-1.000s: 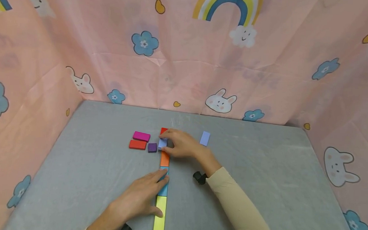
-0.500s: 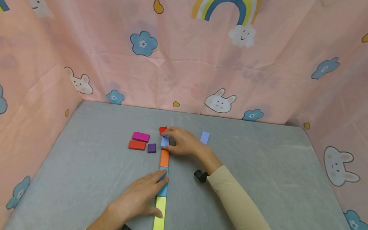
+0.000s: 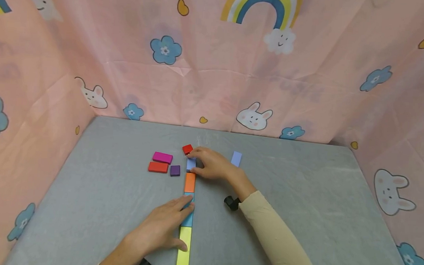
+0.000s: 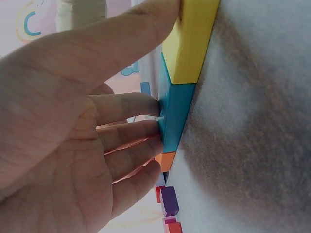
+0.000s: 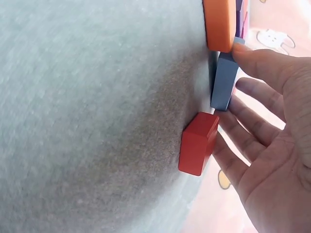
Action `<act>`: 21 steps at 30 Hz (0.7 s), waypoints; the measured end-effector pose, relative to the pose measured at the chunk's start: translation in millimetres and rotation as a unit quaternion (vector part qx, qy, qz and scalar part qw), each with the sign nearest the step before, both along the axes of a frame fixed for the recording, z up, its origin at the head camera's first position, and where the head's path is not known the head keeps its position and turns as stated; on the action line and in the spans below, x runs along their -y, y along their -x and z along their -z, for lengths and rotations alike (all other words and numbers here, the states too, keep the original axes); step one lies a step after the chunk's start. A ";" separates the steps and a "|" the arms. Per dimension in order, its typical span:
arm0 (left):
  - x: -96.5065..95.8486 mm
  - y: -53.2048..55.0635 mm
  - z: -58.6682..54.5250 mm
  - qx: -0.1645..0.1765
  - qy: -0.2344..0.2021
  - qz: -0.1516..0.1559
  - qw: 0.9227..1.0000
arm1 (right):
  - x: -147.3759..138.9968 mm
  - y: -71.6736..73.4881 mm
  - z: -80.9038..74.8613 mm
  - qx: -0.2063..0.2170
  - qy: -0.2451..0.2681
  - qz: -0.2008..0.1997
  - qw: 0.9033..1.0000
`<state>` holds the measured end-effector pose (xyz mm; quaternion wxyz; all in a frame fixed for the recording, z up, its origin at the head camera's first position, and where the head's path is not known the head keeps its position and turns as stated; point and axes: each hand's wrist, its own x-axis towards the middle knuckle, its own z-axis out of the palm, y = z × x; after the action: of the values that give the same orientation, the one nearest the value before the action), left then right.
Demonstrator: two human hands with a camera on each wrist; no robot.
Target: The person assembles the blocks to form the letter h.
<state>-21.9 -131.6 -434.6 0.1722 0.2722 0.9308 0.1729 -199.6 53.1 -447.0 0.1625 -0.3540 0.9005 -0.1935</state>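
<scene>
A row of blocks runs away from me in the head view: yellow, blue, orange, then a periwinkle block at the far end. My right hand pinches the periwinkle block, thumb at its near end and fingers toward its far end. Just beyond, a small red block sits askew by the fingertips. My left hand lies along the row with fairly straight fingers. Its fingertips rest on the blue block, and its thumb is on the yellow block.
Left of the row lie a magenta block, a longer red block and a purple cube. Another periwinkle block lies behind the right wrist. Pink printed cloth hangs around the grey table.
My right hand has shifted the periwinkle block slightly right and away, into line with the orange one. The small red block has slid away to the left and turned. The left hand stays put.
</scene>
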 end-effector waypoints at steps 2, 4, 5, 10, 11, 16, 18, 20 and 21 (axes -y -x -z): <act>0.0 -0.2 0.4 -0.001 -0.001 0.000 1.000 | -0.4 0.3 0.8 0.001 0.000 0.000 1.000; 0.0 -0.3 0.7 -0.001 -0.003 -0.001 1.000 | -0.8 0.5 0.8 0.003 0.000 -0.001 1.000; 0.0 -0.3 0.9 -0.002 -0.003 -0.001 1.000 | -0.8 0.5 0.4 0.003 -0.001 -0.002 1.000; -0.5 -0.1 0.9 -0.002 -0.003 -0.002 1.000 | -1.6 -0.3 -0.1 -0.001 -0.006 -0.007 1.000; -0.6 -0.3 0.5 -0.001 -0.003 -0.002 1.000 | -1.8 -0.6 0.1 -0.004 -0.008 -0.009 1.000; 0.4 -1.5 -0.9 -0.007 -0.006 -0.003 1.000 | -2.0 -2.8 -0.3 -0.021 -0.014 -0.022 0.999; 0.8 -1.9 -0.9 -0.010 -0.005 -0.003 1.000 | -1.9 -3.9 0.1 -0.030 -0.015 -0.028 0.999; 0.9 -2.1 -0.7 -0.013 -0.005 -0.001 1.000 | -2.0 -5.3 0.5 -0.037 -0.015 -0.034 0.999; 0.9 -2.2 -0.4 -0.014 -0.005 -0.001 1.000 | -2.2 -6.0 0.7 -0.039 -0.014 -0.035 0.999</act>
<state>-19.7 -132.5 -434.2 0.1575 0.2746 0.9326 0.1734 -193.6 55.3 -447.7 0.1391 -0.3900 0.8959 -0.1609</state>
